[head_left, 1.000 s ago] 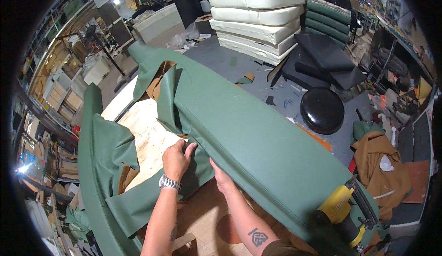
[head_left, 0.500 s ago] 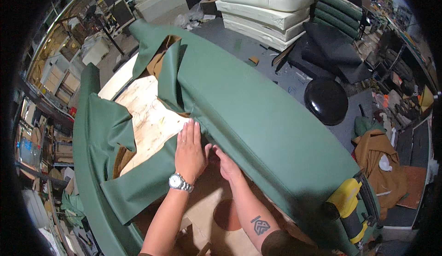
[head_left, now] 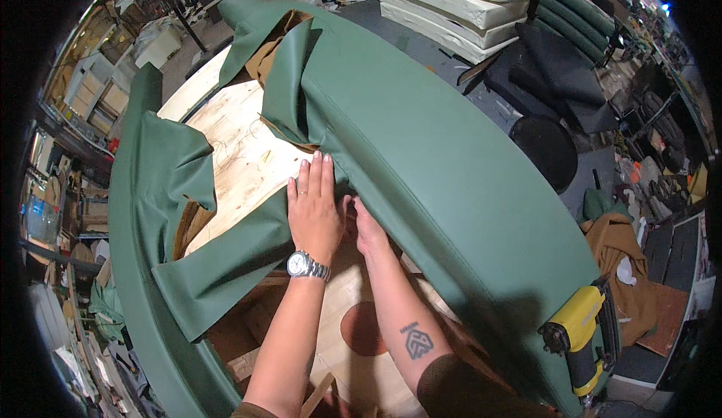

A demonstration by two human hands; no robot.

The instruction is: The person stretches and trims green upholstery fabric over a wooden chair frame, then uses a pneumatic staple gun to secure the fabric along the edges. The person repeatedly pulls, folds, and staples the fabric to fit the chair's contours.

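A large curved furniture piece is wrapped in green leatherette (head_left: 444,170), with a pale wooden panel (head_left: 248,136) showing between loose folds. My left hand (head_left: 313,211), with a metal watch on the wrist, lies flat with fingers stretched on a loose green flap (head_left: 226,279), where it meets the long padded side. Just right of it, my right hand (head_left: 370,230) reaches in beside the padded edge. Its fingertips are tucked partly under the green material, so their grip is hidden. Brown backing shows on the turned-over folds.
A yellow and black staple gun (head_left: 577,326) rests on the right end of the padded side. Beyond it lies brown fabric (head_left: 624,260). White cushions (head_left: 459,15) and green cushions (head_left: 571,23) stand stacked at the back. Near a round black piece (head_left: 545,151) lie black sheets (head_left: 553,79).
My view has shifted, so the furniture and hands sit higher in the picture. My left hand stays flat on the flap, and my right fingers have slipped further in under the green material.
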